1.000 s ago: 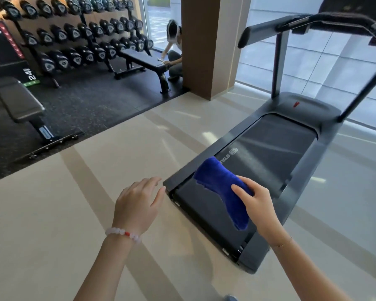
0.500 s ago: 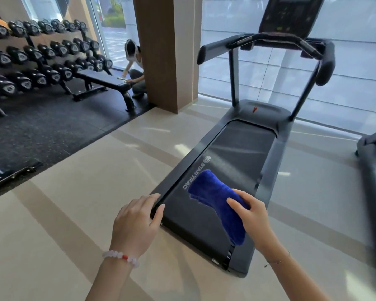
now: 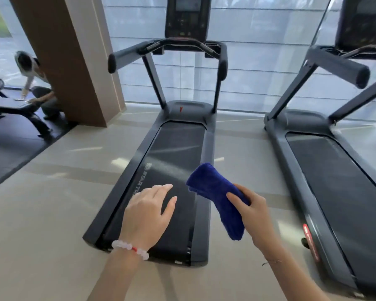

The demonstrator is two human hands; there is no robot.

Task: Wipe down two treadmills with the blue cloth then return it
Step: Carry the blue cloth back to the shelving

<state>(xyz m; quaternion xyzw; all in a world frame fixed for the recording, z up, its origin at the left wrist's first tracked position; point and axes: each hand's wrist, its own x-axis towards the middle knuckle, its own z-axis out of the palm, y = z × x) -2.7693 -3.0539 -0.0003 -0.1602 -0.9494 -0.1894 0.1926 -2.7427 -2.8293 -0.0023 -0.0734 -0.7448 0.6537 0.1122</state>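
Blue cloth (image 3: 217,198): folded, gripped mid-length by right hand (image 3: 254,216), long axis running far-left to near-right, over near end of left treadmill (image 3: 178,148), at its right rail. Left hand (image 3: 148,211) empty, fingers relaxed, over belt. Right treadmill (image 3: 326,170) just beside, right hand nearer.

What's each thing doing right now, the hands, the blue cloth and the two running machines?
Middle treadmill: nobody on it.
Right treadmill: nobody on it, untouched.
Blue cloth: bunched up, held over the middle treadmill.
Right hand: fingers curled round the cloth.
Left hand: open, empty, above the belt.
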